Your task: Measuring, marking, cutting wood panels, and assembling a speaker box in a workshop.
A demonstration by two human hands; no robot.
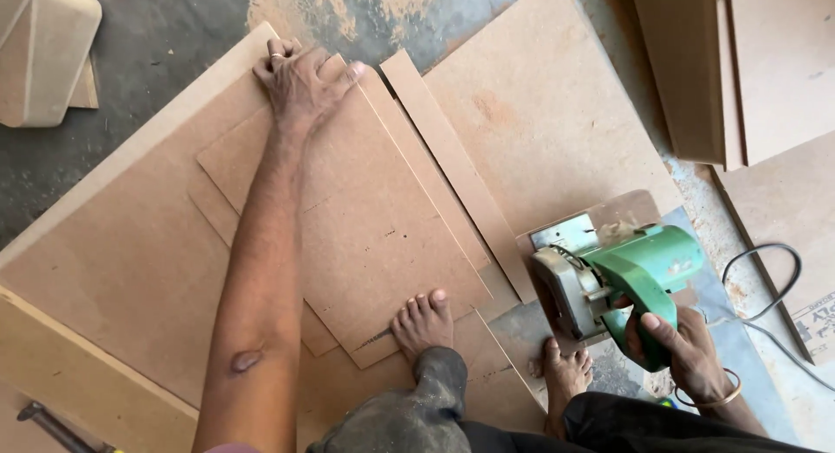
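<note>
Head view: right hand grips green saw.

Just one view here, head-mounted, looking pretty much straight down at the floor from close up (arm's reach), with the boards, both feet and the saw filling the frame.

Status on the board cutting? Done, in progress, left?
Done: a narrow strip lies loose beside the top board. In hand: left hand presses its far edge, right hand grips the green saw, parked off the board. No cut visibly underway.
</note>
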